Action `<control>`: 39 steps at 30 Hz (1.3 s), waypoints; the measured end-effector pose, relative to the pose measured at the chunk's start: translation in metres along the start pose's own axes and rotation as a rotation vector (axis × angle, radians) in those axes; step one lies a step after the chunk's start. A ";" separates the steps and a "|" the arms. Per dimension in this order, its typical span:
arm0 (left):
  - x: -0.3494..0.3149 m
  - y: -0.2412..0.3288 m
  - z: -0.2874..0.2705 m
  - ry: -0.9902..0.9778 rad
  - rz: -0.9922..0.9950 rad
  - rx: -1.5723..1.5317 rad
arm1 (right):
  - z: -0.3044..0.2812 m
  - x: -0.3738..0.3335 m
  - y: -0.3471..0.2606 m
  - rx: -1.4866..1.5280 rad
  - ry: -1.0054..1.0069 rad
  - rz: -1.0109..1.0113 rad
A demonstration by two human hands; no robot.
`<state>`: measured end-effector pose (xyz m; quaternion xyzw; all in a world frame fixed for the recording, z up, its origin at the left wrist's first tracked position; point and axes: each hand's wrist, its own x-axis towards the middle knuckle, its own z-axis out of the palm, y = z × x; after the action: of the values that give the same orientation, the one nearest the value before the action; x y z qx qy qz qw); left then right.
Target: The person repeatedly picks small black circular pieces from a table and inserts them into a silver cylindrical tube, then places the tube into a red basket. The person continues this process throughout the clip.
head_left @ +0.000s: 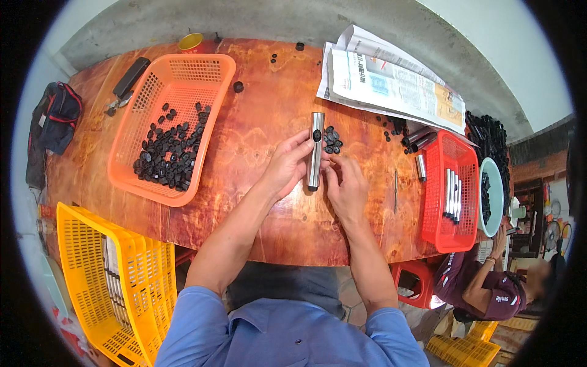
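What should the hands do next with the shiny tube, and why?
Perhaps press the black piece with the left hand: the piece sits on the shiny tube, close to that hand's fingers. I can't tell how firmly it fits.

I watch a shiny metal tube (315,166) — dark at its near end, a black oval piece (317,135) on it — pointing away, just beside loose black pieces (330,137).

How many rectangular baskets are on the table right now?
2: the orange basket, left of the left hand, and the red basket, right of the right hand. Both show clearly; none appears hidden.
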<state>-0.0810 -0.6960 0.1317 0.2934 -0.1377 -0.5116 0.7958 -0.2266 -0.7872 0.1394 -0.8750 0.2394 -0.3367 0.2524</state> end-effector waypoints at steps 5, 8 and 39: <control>0.000 0.001 0.003 0.031 -0.007 0.013 | 0.002 0.001 -0.003 -0.082 -0.073 -0.001; 0.001 0.001 0.003 0.048 0.006 0.021 | 0.005 0.000 0.000 -0.021 -0.059 0.005; 0.006 0.008 -0.015 0.123 0.085 -0.058 | 0.004 0.002 0.009 -0.087 -0.007 0.000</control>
<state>-0.0647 -0.6942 0.1245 0.2952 -0.0860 -0.4620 0.8319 -0.2246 -0.7940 0.1321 -0.8863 0.2529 -0.3230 0.2147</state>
